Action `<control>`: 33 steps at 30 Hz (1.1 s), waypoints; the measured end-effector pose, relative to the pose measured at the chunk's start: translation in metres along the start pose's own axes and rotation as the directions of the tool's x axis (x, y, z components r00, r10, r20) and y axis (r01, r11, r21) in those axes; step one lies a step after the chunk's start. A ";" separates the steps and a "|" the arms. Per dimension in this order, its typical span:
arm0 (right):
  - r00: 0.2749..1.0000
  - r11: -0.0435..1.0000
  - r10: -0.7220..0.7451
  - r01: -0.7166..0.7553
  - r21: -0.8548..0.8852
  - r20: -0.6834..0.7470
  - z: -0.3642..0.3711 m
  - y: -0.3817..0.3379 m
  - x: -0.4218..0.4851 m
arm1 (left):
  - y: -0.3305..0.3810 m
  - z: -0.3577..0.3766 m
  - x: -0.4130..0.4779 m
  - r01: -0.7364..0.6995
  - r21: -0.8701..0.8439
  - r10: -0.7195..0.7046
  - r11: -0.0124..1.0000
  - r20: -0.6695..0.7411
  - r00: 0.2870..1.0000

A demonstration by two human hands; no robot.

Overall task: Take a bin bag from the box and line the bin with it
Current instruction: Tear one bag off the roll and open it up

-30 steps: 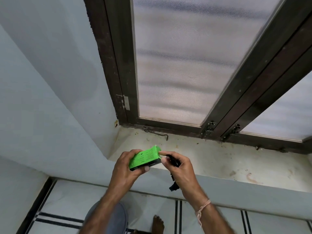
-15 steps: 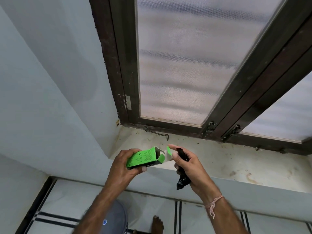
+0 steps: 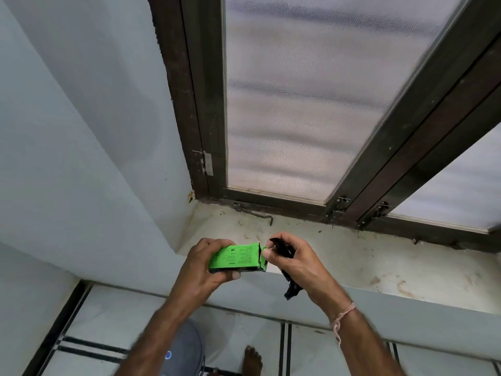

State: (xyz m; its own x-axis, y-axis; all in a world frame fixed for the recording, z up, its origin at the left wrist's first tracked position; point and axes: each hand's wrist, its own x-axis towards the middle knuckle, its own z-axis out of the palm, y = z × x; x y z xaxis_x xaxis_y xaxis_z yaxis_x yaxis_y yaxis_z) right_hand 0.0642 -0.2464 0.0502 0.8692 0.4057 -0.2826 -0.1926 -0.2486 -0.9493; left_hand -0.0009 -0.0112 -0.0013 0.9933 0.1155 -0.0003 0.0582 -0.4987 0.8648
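Green box [image 3: 235, 257] in left grip [image 3: 200, 270]; right grip [image 3: 301, 264] (curled) pinches bag [image 3: 292, 289].

Small box [image 3: 235, 257]: bright green carton, black print on top face, lying lengthwise left to right, right-end flap ajar, gripped in left hand [image 3: 202, 263]. Black bin bag [image 3: 292, 287]: folded narrow strip, held in right hand [image 3: 295, 261], tail hanging below, just right of box.
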 end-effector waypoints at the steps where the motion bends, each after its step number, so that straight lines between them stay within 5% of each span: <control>1: 1.000 1.000 0.003 -0.003 -0.001 0.002 0.001 0.000 0.000 | 0.000 0.000 0.001 -0.004 0.023 0.004 1.000 -0.001 1.000; 15: 0.997 0.997 0.075 -0.075 -0.006 0.007 0.004 0.004 0.000 | -0.002 0.006 -0.002 -0.073 0.210 0.072 0.975 0.013 0.997; 33: 1.000 0.988 0.008 -0.006 -0.151 0.014 0.003 0.009 0.007 | -0.007 0.000 0.010 0.033 -0.003 -0.032 0.999 0.135 0.990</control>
State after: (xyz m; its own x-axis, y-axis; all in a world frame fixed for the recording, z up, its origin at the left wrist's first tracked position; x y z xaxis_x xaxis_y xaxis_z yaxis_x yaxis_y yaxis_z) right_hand 0.0671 -0.2432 0.0392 0.8610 0.4163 -0.2922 -0.1265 -0.3812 -0.9158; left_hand 0.0082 -0.0062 -0.0073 0.9953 0.0144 -0.0960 0.0906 -0.4922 0.8657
